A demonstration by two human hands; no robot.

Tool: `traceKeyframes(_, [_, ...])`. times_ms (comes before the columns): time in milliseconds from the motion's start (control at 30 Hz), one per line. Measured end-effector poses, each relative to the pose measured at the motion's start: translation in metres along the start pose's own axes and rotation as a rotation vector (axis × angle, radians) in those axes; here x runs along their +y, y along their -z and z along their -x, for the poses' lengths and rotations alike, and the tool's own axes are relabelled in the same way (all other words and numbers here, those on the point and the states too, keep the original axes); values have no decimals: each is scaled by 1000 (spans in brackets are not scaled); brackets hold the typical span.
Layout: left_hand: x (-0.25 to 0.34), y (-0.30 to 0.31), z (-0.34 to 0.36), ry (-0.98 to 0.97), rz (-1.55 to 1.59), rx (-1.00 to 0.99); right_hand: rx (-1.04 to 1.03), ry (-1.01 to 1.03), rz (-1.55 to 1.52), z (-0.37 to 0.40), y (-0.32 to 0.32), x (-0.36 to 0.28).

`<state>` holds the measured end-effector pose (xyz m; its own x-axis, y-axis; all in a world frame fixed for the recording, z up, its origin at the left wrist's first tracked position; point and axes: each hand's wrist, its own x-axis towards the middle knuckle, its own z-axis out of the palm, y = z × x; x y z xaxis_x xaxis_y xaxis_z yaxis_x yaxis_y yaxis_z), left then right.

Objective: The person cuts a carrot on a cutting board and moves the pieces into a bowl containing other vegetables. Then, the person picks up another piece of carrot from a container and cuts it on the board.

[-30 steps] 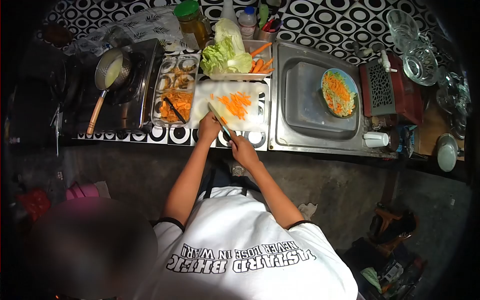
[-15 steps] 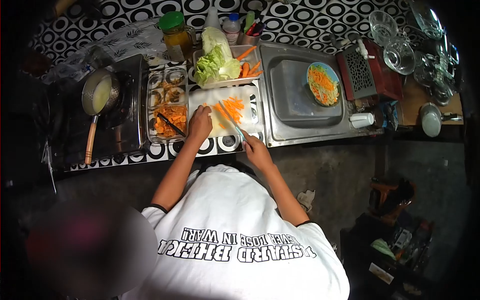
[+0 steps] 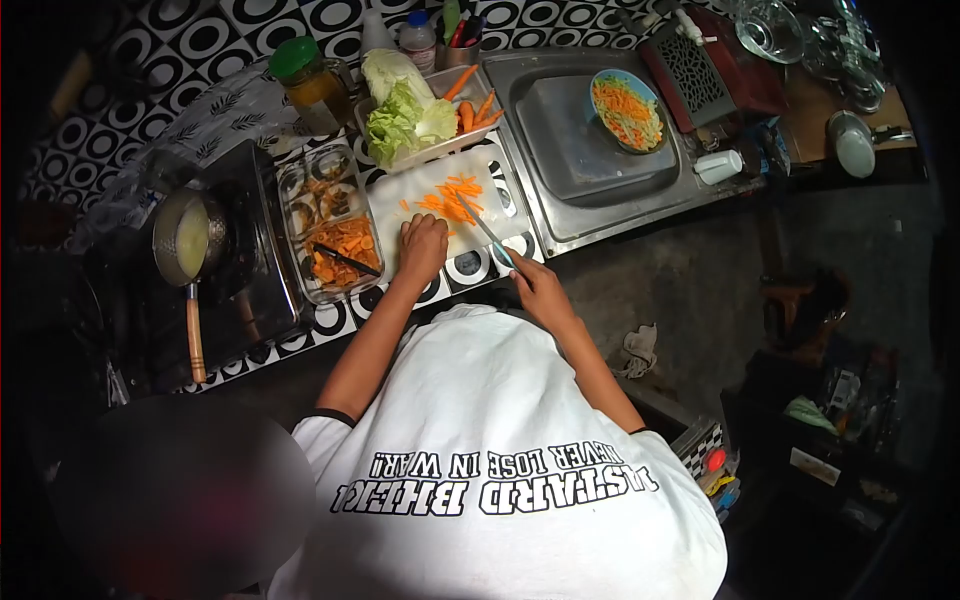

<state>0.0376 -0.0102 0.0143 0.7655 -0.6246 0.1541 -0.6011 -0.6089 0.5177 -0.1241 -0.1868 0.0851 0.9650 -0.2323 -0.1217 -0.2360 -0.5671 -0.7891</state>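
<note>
On the white cutting board (image 3: pixel 385 190) lies a loose pile of orange carrot strips (image 3: pixel 455 188). My left hand (image 3: pixel 424 248) rests on the board with its fingers curled down against the near left side of the pile, closed on carrot strips that are mostly hidden beneath the fingertips. Gripped in my right hand (image 3: pixel 541 290) is a knife (image 3: pixel 487 232) with a turquoise handle. Its blade slants up and left, and its tip is among the strips. A few small carrot bits lie apart, left of the pile.
Left of the board sits a clear divided container (image 3: pixel 372 243) with cooked-looking food. A saucepan (image 3: pixel 181 238) stands on the stove. Behind are a tray of lettuce (image 3: pixel 405 125) and carrots (image 3: pixel 485 108). A blue bowl (image 3: pixel 612 80) of shredded vegetables stands over the sink (image 3: pixel 540 225).
The whole view has tilted and shifted. My left hand has moved closer to the carrot pile and the knife. The knife stays in my right hand, its blade still at the strips.
</note>
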Motion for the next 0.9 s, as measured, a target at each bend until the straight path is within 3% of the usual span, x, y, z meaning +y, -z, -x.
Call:
traceKeyframes(567, [46,-20,16,173,-115,159,-199,151,39,-41,32,20])
traceKeyframes(800, [60,-37,15,396,-28,199,-302,220,46,-55,63,38])
traceKeyframes(900, [63,-48,12,462,-1,330,-303,267,4,-59,72,49])
